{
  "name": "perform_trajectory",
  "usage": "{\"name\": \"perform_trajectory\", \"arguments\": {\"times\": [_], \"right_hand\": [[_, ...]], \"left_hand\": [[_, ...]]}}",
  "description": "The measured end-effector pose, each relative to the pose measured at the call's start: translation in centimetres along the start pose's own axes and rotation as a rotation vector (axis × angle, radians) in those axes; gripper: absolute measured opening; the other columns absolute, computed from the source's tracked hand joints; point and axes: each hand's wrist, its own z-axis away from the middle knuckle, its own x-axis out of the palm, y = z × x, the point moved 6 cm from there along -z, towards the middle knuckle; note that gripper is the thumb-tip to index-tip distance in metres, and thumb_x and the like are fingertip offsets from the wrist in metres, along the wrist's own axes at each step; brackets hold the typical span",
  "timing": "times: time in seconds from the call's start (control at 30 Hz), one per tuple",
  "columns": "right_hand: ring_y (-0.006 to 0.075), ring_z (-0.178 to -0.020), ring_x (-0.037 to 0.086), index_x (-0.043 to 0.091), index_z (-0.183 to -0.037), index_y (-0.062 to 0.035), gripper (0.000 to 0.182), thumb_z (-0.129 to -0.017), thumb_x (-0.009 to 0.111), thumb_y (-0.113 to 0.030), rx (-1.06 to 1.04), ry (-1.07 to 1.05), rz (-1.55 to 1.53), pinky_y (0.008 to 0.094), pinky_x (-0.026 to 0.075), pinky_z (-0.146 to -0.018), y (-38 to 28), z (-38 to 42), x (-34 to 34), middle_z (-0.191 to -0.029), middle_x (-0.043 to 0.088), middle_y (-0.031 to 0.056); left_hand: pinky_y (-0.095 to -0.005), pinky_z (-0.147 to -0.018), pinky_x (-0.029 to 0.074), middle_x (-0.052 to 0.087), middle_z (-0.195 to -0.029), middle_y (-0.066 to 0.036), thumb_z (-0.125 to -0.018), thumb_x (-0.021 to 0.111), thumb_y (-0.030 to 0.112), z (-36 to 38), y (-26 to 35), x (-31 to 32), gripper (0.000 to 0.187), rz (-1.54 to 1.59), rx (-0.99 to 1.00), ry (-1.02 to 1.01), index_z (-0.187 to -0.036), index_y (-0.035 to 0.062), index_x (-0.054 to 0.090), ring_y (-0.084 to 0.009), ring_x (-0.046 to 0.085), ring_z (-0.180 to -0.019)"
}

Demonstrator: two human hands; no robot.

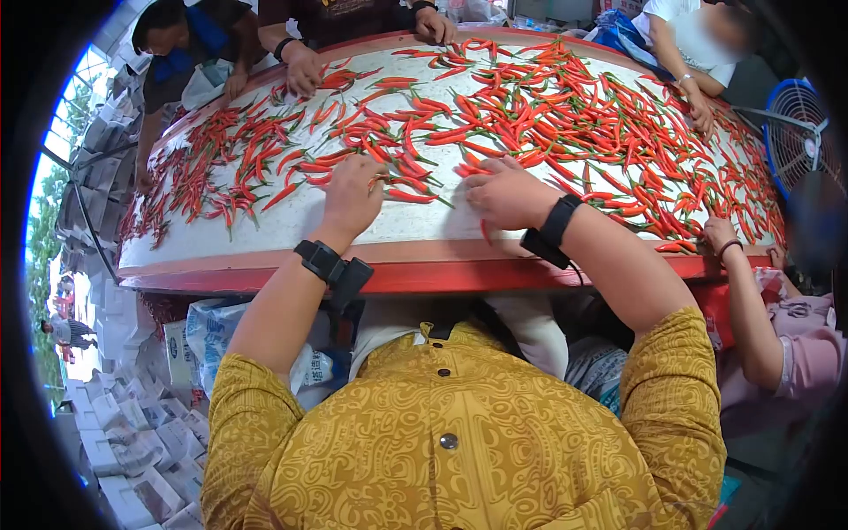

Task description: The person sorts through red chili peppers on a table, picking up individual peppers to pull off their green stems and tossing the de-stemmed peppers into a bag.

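Red chili peppers (565, 124) with green stems lie scattered over a white tabletop (424, 221) with a red edge. My left hand (355, 193) is over the near middle of the table, fingers curled at some peppers; what lies between the fingertips is too small to make out. To its right, my right hand (505, 193) bends its fingers down at the near side of the large pepper pile, its fingertips partly hidden by the hand. One pepper shows just below that hand. Black bands with small devices sit on both my wrists.
Across the table, co-workers' hands (303, 71) reach among the peppers. Another person's hand (723, 234) is at the near right edge, and one more (698, 108) at the far right. A blue-rimmed fan (795, 132) stands at the right. White boxes (132, 450) are stacked at the left.
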Motion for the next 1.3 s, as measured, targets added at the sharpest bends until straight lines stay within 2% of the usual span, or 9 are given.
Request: {"name": "perform_trajectory", "arguments": {"times": [0.07, 0.2, 0.33, 0.43, 0.53, 0.7, 0.93, 1.1, 1.3], "right_hand": [[0.0293, -0.098, 0.056, 0.067, -0.092, -0.0101, 0.018, -0.078, 0.056, -0.014, -0.041, 0.285, -0.167, 0.0365, 0.045, -0.084, 1.7, 1.8, 0.2, -0.095, 0.064, 0.0076], [0.0327, -0.072, 0.062, 0.066, -0.09, -0.0062, 0.018, -0.08, 0.053, -0.014, 0.006, 0.03, -0.527, 0.0422, 0.049, -0.071, 2.7, 7.4, 1.7, -0.078, 0.064, 0.015], [0.0334, -0.092, 0.059, 0.062, -0.104, -0.002, 0.028, -0.08, 0.056, -0.015, 0.158, 0.187, -0.486, 0.0407, 0.047, -0.084, 7.1, 11.0, 4.4, -0.1, 0.063, 0.0174], [0.0329, -0.102, 0.054, 0.059, -0.109, -0.003, 0.033, -0.078, 0.061, -0.012, 0.139, 0.417, -0.347, 0.0399, 0.043, -0.091, 9.1, 14.3, 3.2, -0.107, 0.059, 0.0158], [0.0319, -0.093, 0.058, 0.063, -0.1, -0.0036, 0.024, -0.079, 0.06, -0.014, 0.188, 0.396, -0.436, 0.0405, 0.046, -0.083, 11.0, 17.0, 3.5, -0.098, 0.062, 0.0156], [0.031, -0.087, 0.06, 0.066, -0.09, -0.0052, 0.018, -0.078, 0.06, -0.016, 0.439, -0.112, -0.431, 0.0404, 0.048, -0.076, 14.3, 21.2, 7.4, -0.09, 0.063, 0.0151], [0.0309, -0.108, 0.055, 0.063, -0.107, -0.0066, 0.028, -0.08, 0.056, -0.008, 0.046, 0.55, -0.307, 0.0384, 0.043, -0.094, 16.2, 21.3, 5.2, -0.118, 0.059, 0.0144], [0.0271, -0.088, 0.062, 0.065, -0.1, -0.003, 0.022, -0.08, 0.056, -0.008, 0.218, 0.31, -0.644, 0.0342, 0.049, -0.079, 19.0, 22.2, 5.3, -0.098, 0.065, 0.0143], [0.0331, -0.076, 0.062, 0.066, -0.087, -0.0028, 0.019, -0.077, 0.055, -0.014, 0.409, -0.079, -0.588, 0.0415, 0.049, -0.071, 23.9, 28.5, 10.8, -0.083, 0.065, 0.0175]], "left_hand": [[-0.0377, -0.072, 0.048, 0.062, -0.087, -0.011, -0.074, 0.066, 0.013, -0.1, 2.1, 1.1, 0.019, 0.214, -0.083, -0.088, -0.092, 0.0061, 0.066, -0.0278, 0.061, -0.08], [-0.0381, -0.069, 0.049, 0.061, -0.082, -0.012, -0.074, 0.066, 0.013, 1.1, 6.7, 6.4, 0.02, 0.345, -0.026, -0.711, -0.092, 0.0045, 0.064, -0.0292, 0.06, -0.074], [-0.0363, -0.068, 0.05, 0.061, -0.088, -0.012, -0.075, 0.067, 0.013, -0.6, 8.3, 6.0, 0.022, 0.075, 0.15, -0.089, -0.095, 0.0045, 0.064, -0.026, 0.06, -0.071], [-0.0419, -0.072, 0.049, 0.062, -0.082, -0.013, -0.077, 0.064, 0.017, -1.5, 12.6, 7.2, 0.021, 0.48, -0.14, -0.42, -0.094, 0.0057, 0.066, -0.0314, 0.06, -0.076], [-0.0418, -0.075, 0.049, 0.062, -0.083, -0.014, -0.076, 0.065, 0.019, -0.3, 17.0, 10.0, 0.022, 0.287, 0.108, -0.846, -0.093, 0.0062, 0.067, -0.031, 0.06, -0.08], [-0.0396, -0.086, 0.044, 0.056, -0.108, -0.009, -0.073, 0.069, 0.019, -1.8, 15.2, 9.0, 0.027, -0.056, 0.11, -0.173, -0.098, 0.0093, 0.066, -0.0291, 0.052, -0.103], [-0.0381, -0.09, 0.044, 0.058, -0.105, -0.012, -0.072, 0.068, 0.009, -3.0, 24.4, 11.4, 0.029, 0.497, 0.252, -0.403, -0.101, 0.0071, 0.065, -0.0306, 0.055, -0.1], [-0.0407, -0.085, 0.046, 0.059, -0.104, -0.01, -0.078, 0.067, 0.02, -1.6, 33.4, 14.1, 0.03, 0.443, 0.547, -0.372, -0.107, 0.0124, 0.065, -0.0297, 0.056, -0.098], [-0.0422, -0.078, 0.046, 0.06, -0.098, -0.007, -0.078, 0.066, 0.019, -4.0, 33.0, 16.9, 0.022, 0.229, 0.359, -0.352, -0.099, 0.0124, 0.067, -0.0278, 0.057, -0.091]]}}
